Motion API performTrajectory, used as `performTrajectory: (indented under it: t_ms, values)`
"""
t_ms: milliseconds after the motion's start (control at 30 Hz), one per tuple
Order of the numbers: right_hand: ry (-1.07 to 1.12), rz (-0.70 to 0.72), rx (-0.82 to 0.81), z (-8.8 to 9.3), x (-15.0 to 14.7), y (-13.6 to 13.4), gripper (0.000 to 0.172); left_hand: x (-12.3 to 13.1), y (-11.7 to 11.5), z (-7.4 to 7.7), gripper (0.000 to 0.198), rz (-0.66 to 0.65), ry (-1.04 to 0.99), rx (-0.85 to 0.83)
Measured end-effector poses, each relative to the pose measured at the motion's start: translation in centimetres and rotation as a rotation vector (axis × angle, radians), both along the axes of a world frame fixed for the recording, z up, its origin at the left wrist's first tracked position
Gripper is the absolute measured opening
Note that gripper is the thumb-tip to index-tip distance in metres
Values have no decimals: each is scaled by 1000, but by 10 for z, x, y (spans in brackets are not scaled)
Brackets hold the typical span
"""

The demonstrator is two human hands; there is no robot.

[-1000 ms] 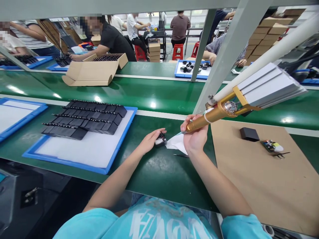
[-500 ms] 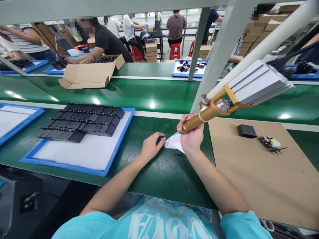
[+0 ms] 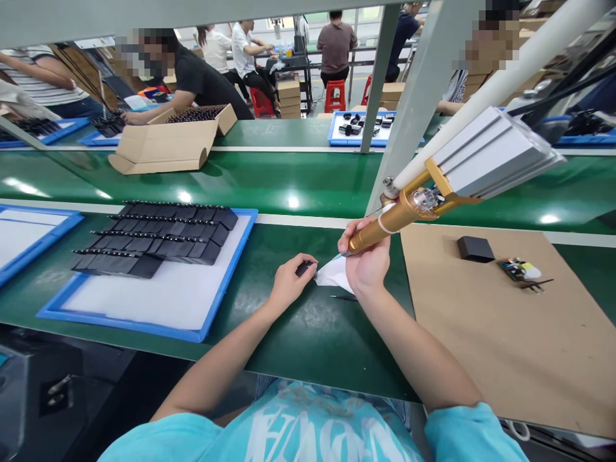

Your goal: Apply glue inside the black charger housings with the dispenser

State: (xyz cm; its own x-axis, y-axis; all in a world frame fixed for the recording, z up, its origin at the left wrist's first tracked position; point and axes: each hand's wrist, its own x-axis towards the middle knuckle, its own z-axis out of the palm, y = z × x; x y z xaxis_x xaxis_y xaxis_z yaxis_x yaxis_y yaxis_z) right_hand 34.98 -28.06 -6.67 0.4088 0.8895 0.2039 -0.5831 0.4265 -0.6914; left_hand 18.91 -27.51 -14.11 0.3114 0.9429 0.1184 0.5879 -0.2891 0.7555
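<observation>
My left hand (image 3: pixel 289 280) is curled over a small black part (image 3: pixel 304 267) on the green belt (image 3: pixel 308 327). My right hand (image 3: pixel 368 260) grips the gold barrel of a hanging dispenser tool (image 3: pixel 385 224), its thin tip pointing left toward the black part. A white sheet of paper (image 3: pixel 333 274) lies under the tip, between my two hands. A thin dark tool (image 3: pixel 344 297) lies on the belt just below the paper.
A blue-framed white tray (image 3: pixel 158 292) holds rows of black parts (image 3: pixel 158 234) at left. A brown board (image 3: pixel 505 327) at right carries a black box (image 3: pixel 475 249) and a small circuit assembly (image 3: pixel 522 271). A grey post (image 3: pixel 418 102) stands behind. Other people work across the far belt.
My left hand has closed over the small black part, whose circuit side showed earlier. Both hands and the tool have shifted slightly left in view.
</observation>
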Motion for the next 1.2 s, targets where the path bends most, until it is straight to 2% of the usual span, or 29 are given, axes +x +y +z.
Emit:
performTrajectory:
  t_ms: [67,200,300,367,467,567,667,733,867,967,1067,1133,1200]
  values:
    - [3,3,4,0,0,0,22,0,1,-1,21,-37,54,49]
    - [29,12,22,0,1,0,22,-1,-1,-1,26,-114,311,155]
    - [31,8,25,0,1,1,22,-4,-3,0,37,-138,466,157]
    - [20,-2,19,0,0,1,21,-6,-2,-1,41,-146,466,136]
    - [-4,-19,7,0,1,1,19,-9,1,-5,40,-94,242,36]
    - [-2,-20,10,-1,2,2,20,-12,6,-6,51,34,-279,-280]
    - [13,-8,14,-2,2,2,22,-14,6,2,58,58,-771,-616]
    - [10,-7,12,-2,3,2,22,-15,4,10,55,42,-923,-713]
    - [9,-22,-2,-1,3,2,22,-17,-3,24,52,-16,-1037,-772]
    - [8,-30,-23,1,5,1,21,-23,-8,30,54,-64,-1094,-734]
    - [29,-37,-55,3,7,1,21,-42,-16,33,59,-69,-1066,-602]
    - [66,-60,-83,3,10,0,22,-66,-21,31,58,27,-912,-423]
    - [74,-73,-116,3,11,1,23,-98,-25,27,54,200,-654,-186]
